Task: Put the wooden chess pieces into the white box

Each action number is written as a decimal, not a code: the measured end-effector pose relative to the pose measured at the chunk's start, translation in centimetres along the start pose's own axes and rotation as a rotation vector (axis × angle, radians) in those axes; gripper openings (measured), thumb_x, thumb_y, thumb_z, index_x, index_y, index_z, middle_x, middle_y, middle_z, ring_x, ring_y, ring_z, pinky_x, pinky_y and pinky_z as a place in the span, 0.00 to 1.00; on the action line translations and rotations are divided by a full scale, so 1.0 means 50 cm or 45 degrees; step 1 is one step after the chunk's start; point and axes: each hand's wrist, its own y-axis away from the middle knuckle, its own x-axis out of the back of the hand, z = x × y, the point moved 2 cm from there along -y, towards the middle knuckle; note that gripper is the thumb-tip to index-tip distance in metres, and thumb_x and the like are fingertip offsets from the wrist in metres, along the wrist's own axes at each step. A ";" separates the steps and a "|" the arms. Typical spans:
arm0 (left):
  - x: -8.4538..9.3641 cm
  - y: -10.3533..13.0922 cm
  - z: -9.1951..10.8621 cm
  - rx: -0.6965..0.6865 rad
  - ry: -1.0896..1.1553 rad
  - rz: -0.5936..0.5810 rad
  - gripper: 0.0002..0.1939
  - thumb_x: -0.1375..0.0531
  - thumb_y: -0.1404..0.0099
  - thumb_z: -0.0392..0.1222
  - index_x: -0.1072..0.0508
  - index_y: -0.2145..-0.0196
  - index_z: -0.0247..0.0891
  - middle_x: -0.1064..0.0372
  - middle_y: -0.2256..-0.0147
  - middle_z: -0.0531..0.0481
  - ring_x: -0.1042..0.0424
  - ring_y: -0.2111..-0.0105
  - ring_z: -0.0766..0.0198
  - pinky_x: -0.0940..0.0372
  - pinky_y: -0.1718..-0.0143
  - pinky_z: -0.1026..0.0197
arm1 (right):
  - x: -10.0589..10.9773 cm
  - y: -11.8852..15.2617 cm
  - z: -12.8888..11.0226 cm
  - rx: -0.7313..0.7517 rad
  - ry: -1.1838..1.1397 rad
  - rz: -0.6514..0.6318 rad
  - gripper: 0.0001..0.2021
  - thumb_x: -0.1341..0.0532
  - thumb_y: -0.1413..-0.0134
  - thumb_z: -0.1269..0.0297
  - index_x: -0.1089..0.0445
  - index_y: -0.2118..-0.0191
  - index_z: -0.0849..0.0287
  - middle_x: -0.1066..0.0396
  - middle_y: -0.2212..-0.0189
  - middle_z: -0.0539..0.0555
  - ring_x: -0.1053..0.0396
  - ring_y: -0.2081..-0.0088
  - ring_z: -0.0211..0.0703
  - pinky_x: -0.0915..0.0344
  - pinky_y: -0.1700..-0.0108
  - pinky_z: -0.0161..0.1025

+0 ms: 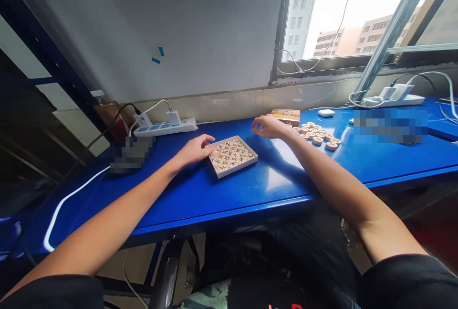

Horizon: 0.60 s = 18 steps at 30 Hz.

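A shallow white box (235, 171) stands on the blue table, with round wooden Chinese chess pieces (233, 154) laid in rows inside it. At its left rim is my left hand (195, 149), fingers stretched and thumb apart, the thumb reaching over the pieces by the edge. My right hand (267, 126) hovers behind and to the right of the box, its fingers loosely bent and apart, with no piece visible in them. More chess pieces (317, 137) lie loose right of that hand, some partly hidden by the forearm.
Behind my right hand sits a printed brown carton (286, 116). A white earbud case (326, 113) lies to its right. Power strips (166, 127) with plugs and cables stand along the wall. A bottle (109, 115) is at the far left. The blue table (222, 202) ends at its front edge.
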 end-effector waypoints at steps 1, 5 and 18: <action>-0.001 0.001 0.002 0.010 -0.025 0.008 0.25 0.44 0.43 0.50 0.31 0.50 0.39 0.29 0.56 0.46 0.30 0.56 0.53 0.36 0.54 0.55 | 0.001 0.000 0.004 -0.012 0.006 -0.005 0.16 0.44 0.43 0.56 0.26 0.56 0.59 0.25 0.60 0.56 0.32 0.55 0.51 0.38 0.56 0.39; -0.006 0.009 0.017 0.023 -0.086 -0.009 0.25 0.45 0.41 0.55 0.32 0.48 0.43 0.31 0.50 0.45 0.34 0.48 0.50 0.40 0.48 0.52 | -0.004 -0.004 0.016 -0.027 0.009 -0.034 0.17 0.45 0.43 0.56 0.26 0.55 0.59 0.25 0.60 0.56 0.31 0.57 0.48 0.38 0.57 0.38; 0.004 0.018 0.034 0.032 -0.091 -0.124 0.33 0.45 0.41 0.61 0.38 0.43 0.42 0.34 0.46 0.45 0.35 0.47 0.50 0.40 0.48 0.52 | -0.012 -0.005 0.024 -0.060 -0.041 -0.131 0.18 0.45 0.44 0.53 0.27 0.54 0.57 0.26 0.57 0.55 0.29 0.58 0.47 0.37 0.59 0.37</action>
